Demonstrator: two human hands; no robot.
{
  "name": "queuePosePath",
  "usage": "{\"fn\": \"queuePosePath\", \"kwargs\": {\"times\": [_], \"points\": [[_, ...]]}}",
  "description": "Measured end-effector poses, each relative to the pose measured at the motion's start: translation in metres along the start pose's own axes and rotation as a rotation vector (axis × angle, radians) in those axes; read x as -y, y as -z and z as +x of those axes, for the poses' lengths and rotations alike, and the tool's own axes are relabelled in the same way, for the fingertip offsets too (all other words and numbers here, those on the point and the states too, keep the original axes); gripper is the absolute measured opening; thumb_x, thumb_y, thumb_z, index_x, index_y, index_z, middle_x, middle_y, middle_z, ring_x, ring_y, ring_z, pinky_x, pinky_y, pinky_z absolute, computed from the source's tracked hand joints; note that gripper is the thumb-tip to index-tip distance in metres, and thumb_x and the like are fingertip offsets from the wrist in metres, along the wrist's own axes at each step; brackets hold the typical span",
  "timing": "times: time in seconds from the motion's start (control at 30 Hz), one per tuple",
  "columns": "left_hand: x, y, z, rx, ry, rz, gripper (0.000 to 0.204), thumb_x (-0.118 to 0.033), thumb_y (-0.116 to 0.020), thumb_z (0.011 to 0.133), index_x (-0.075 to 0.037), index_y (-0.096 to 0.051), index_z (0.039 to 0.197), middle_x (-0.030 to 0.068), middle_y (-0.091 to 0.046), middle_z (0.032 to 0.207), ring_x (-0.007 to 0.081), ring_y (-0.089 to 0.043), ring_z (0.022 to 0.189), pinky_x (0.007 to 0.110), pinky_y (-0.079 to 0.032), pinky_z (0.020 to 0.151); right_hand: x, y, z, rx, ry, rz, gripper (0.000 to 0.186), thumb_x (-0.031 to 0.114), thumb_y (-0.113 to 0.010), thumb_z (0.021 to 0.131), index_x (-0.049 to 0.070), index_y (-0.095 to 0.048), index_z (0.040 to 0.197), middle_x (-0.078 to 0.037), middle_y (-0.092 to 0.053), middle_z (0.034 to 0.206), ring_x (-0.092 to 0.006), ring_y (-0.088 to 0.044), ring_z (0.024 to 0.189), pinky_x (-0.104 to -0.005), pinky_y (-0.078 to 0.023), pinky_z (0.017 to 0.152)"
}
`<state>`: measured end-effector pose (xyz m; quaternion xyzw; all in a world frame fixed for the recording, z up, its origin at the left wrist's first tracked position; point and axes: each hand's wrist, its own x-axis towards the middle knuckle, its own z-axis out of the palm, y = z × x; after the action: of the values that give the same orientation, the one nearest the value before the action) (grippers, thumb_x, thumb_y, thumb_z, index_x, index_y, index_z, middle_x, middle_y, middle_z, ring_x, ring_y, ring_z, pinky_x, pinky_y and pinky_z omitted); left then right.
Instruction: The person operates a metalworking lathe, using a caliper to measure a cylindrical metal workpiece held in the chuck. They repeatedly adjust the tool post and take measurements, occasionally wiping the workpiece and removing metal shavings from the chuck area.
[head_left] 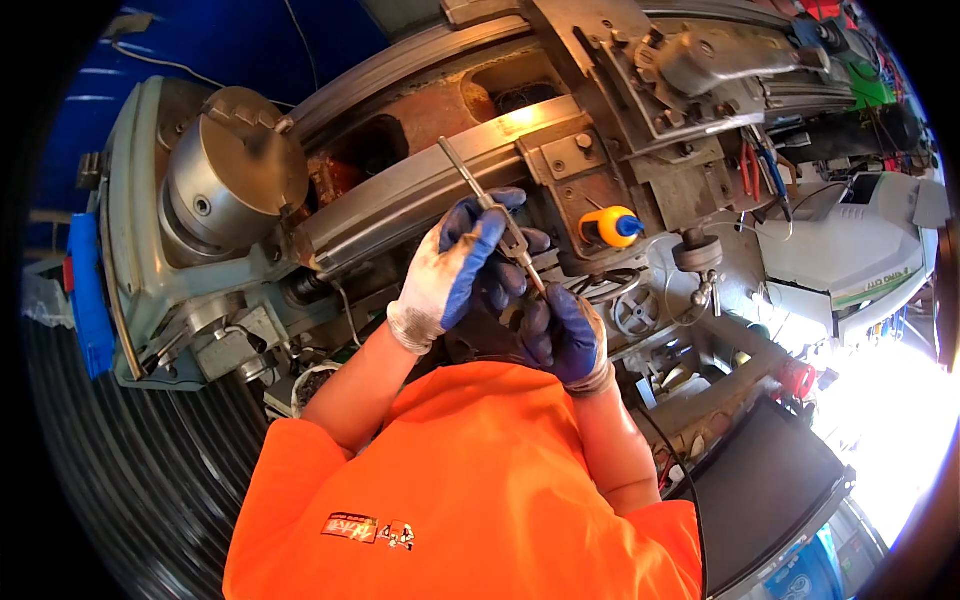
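Note:
A metal bar tap wrench (512, 243), with a thicker block in its middle and a slim handle on each side, slants up and left in front of my chest. My left hand (455, 260), in a white glove with blue-coated palm and fingers, is closed around the tool near its middle block. The long upper handle sticks out past these fingers. Fingers of my right hand (575, 340), gloved alike, close on the lower handle. Both hands are just in front of the lathe bed (430, 185). Whether a tap sits in the block cannot be made out.
The lathe chuck (235, 165) is at the left, and the tool post (690, 65) at the upper right. A yellow bottle with a blue cap (610, 228) stands on the carriage. Pliers with red handles (750, 165) hang farther right. Ribbed black flooring (150, 450) spreads at lower left.

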<state>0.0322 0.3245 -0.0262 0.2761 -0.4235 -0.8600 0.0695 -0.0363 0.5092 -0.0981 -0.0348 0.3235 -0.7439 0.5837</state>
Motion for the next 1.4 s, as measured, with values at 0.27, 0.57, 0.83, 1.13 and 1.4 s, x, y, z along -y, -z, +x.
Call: {"fn": "queuePosePath", "kwargs": {"times": [0.27, 0.57, 0.83, 1.13, 1.4], "points": [[0.040, -0.050, 0.005, -0.120, -0.021, 0.131, 0.042, -0.036, -0.051, 0.106, -0.002, -0.057, 0.130, 0.0104, -0.073, 0.100, 0.0084, -0.063, 0.065, 0.020, -0.047, 0.051, 0.033, 0.022, -0.042, -0.174, -0.119, -0.173, 0.032, 0.027, -0.052, 0.104, -0.001, -0.067, 0.103, -0.008, -0.068, 0.079, -0.0168, -0.064, 0.064, -0.0268, -0.050, 0.059], [0.053, -0.069, 0.002, -0.275, -0.128, -0.163, 0.026, -0.024, -0.056, 0.104, -0.002, -0.060, 0.118, 0.0174, -0.070, 0.103, 0.0175, -0.064, 0.077, 0.025, -0.053, 0.065, 0.227, 0.217, -0.004, -1.199, 0.842, -0.955, 0.027, 0.024, -0.066, 0.095, -0.001, -0.072, 0.102, -0.013, -0.074, 0.093, -0.0213, -0.070, 0.079, -0.0316, -0.054, 0.073], [0.054, -0.076, -0.005, -0.311, -0.162, -0.284, 0.028, -0.027, -0.054, 0.105, -0.003, -0.062, 0.117, 0.0195, -0.070, 0.102, 0.0205, -0.066, 0.078, 0.028, -0.055, 0.066, 0.333, 0.310, 0.097, -0.854, -0.447, -2.174, 0.055, 0.026, -0.052, 0.088, 0.006, -0.059, 0.138, -0.020, -0.056, 0.142, -0.0335, -0.055, 0.131, -0.0424, -0.044, 0.110], [0.064, -0.062, -0.002, -0.263, -0.247, -0.409, 0.040, -0.044, -0.048, 0.105, -0.008, -0.063, 0.097, 0.0182, -0.071, 0.100, 0.0264, -0.070, 0.076, 0.034, -0.056, 0.066, 0.335, 0.322, 0.033, -0.455, -0.198, -2.725, 0.029, 0.018, -0.053, 0.087, 0.001, -0.075, 0.093, -0.027, -0.071, 0.101, -0.0381, -0.070, 0.101, -0.0491, -0.056, 0.086], [0.061, -0.049, 0.004, -0.194, -0.340, -0.540, 0.040, -0.042, -0.047, 0.106, -0.011, -0.067, 0.092, 0.0144, -0.071, 0.093, 0.0241, -0.068, 0.093, 0.038, -0.060, 0.075, 0.215, 0.148, -0.113, -0.722, 0.510, -0.945, 0.028, 0.014, -0.062, 0.082, -0.002, -0.071, 0.104, -0.011, -0.069, 0.083, -0.0169, -0.061, 0.065, -0.0294, -0.047, 0.060]]}}
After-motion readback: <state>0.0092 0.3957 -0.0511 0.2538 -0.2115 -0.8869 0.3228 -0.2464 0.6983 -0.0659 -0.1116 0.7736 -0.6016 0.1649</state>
